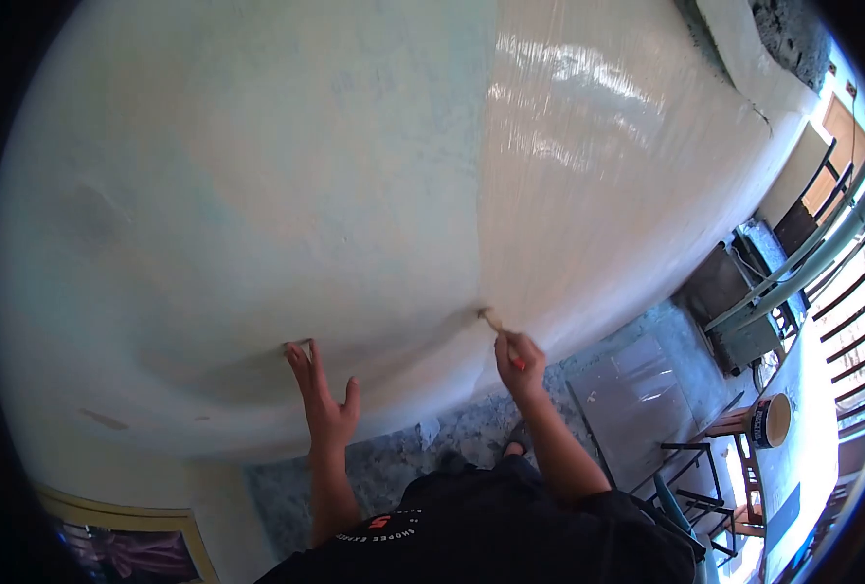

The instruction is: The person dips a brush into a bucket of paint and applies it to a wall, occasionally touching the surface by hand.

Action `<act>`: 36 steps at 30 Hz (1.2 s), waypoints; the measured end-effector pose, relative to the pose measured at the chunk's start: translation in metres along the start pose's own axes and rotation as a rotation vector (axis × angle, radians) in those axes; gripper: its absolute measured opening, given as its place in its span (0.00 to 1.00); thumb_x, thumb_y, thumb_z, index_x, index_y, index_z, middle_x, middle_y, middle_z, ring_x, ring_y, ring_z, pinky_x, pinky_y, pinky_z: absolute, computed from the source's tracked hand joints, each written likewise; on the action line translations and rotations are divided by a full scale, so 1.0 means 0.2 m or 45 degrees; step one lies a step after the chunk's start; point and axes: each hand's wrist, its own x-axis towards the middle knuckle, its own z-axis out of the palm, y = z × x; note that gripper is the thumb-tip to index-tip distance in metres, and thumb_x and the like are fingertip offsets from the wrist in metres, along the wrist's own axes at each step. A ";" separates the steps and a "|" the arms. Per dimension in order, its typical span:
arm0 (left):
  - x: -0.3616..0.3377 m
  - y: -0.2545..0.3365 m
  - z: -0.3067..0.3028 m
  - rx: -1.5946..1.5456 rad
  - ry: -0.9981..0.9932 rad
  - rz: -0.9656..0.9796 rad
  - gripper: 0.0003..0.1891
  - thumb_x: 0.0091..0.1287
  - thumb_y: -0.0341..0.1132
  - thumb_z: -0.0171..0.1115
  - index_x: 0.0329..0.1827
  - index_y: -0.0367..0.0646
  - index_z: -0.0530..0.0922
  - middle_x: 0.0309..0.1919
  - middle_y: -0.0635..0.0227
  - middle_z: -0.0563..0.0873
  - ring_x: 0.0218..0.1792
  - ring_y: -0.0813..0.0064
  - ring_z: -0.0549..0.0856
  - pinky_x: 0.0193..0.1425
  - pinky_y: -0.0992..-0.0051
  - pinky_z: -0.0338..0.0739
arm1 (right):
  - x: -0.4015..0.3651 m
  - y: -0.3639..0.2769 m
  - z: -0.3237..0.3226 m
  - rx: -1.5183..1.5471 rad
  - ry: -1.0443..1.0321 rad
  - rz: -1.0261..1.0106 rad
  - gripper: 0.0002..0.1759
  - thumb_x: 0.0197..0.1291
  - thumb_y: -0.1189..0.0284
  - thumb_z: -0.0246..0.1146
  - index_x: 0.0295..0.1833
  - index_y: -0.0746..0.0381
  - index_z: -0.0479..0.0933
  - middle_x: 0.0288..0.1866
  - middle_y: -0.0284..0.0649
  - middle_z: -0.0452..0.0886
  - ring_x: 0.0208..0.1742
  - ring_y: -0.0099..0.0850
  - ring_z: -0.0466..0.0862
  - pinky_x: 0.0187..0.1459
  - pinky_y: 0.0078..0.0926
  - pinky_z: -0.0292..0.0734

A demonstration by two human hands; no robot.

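Observation:
My right hand (521,365) is closed around the handle of a paintbrush (491,319), whose bristles meet the wall (257,195) along the edge of a coated area. Part of the handle shows red at my palm. To the right of that edge the wall is creamy and streaked, with a wet shine near the top; to the left it is paler and duller. My left hand (326,404) is open, its fingers stretched up and the fingertips against the wall, holding nothing.
At the right, a paint bucket (771,421) stands by a wooden chair and a bright table (810,428). Farther back are metal frames and boxy equipment (734,282). A flat board (637,399) lies on the stained floor (301,496). A yellow-framed window (131,545) is lower left.

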 end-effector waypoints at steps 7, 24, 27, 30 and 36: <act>0.00 0.01 0.03 -0.071 0.100 -0.003 0.42 0.59 0.36 0.59 0.74 0.43 0.46 0.73 0.49 0.43 0.73 0.45 0.41 0.72 0.51 0.45 | 0.86 -0.68 -0.35 0.175 0.257 -0.809 0.03 0.53 0.84 0.59 0.35 0.69 0.73 0.28 0.44 0.81 0.28 0.31 0.84 0.31 0.22 0.78; 0.00 0.00 0.01 -0.145 0.092 0.000 0.41 0.59 0.34 0.58 0.74 0.41 0.46 0.72 0.46 0.46 0.73 0.45 0.42 0.72 0.52 0.46 | 0.57 -0.28 -0.46 -0.652 -1.507 -0.705 0.13 0.62 0.70 0.53 0.48 0.65 0.73 0.38 0.44 0.77 0.40 0.39 0.80 0.36 0.36 0.78; -0.01 0.00 0.02 -0.149 0.122 0.000 0.41 0.59 0.34 0.58 0.74 0.42 0.46 0.73 0.47 0.46 0.73 0.45 0.41 0.72 0.52 0.46 | 0.83 -0.39 -0.54 -0.622 -1.070 -1.276 0.13 0.58 0.74 0.57 0.49 0.65 0.75 0.39 0.41 0.78 0.40 0.32 0.80 0.36 0.27 0.79; -0.01 0.01 0.02 -0.164 0.149 -0.011 0.41 0.59 0.34 0.58 0.74 0.42 0.46 0.73 0.47 0.46 0.73 0.46 0.41 0.72 0.51 0.45 | 1.19 -0.77 -0.67 -0.723 -0.671 -1.618 0.13 0.53 0.77 0.62 0.45 0.67 0.78 0.36 0.40 0.79 0.38 0.29 0.81 0.34 0.23 0.80; -0.01 0.02 0.02 -0.161 0.168 -0.027 0.41 0.59 0.35 0.58 0.74 0.42 0.46 0.73 0.47 0.46 0.73 0.46 0.41 0.72 0.51 0.45 | 1.57 -1.26 -0.83 -0.808 -0.032 -1.712 0.15 0.50 0.80 0.65 0.46 0.65 0.79 0.33 0.40 0.77 0.35 0.28 0.81 0.34 0.23 0.82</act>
